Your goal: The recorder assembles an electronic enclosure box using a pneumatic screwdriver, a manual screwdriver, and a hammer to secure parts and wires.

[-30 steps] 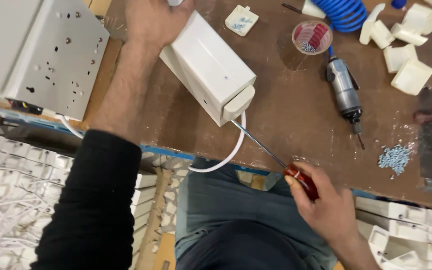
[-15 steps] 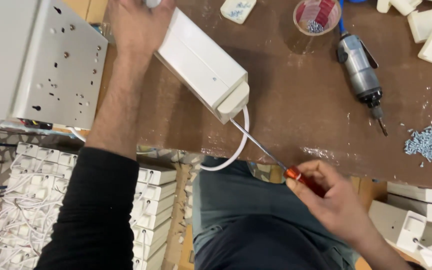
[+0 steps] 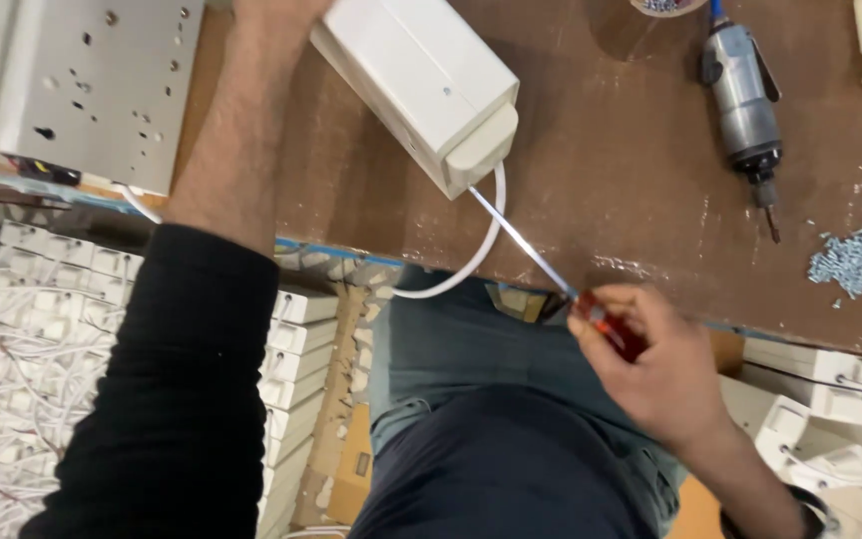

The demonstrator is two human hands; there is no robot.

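At the top of the frame, the left hand [image 3: 276, 15] holds the white box [image 3: 416, 85] on the desk [image 3: 631, 200]. Lower right, the right hand [image 3: 655, 364] has a closed grip on a red-handled screwdriver [image 3: 606, 324], its tip at the box's end.

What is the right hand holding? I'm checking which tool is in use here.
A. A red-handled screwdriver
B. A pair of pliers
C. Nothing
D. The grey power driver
A: the right hand grips a red-handled screwdriver whose shaft runs up to the end of the white box, while the grey power driver lies untouched on the brown table.
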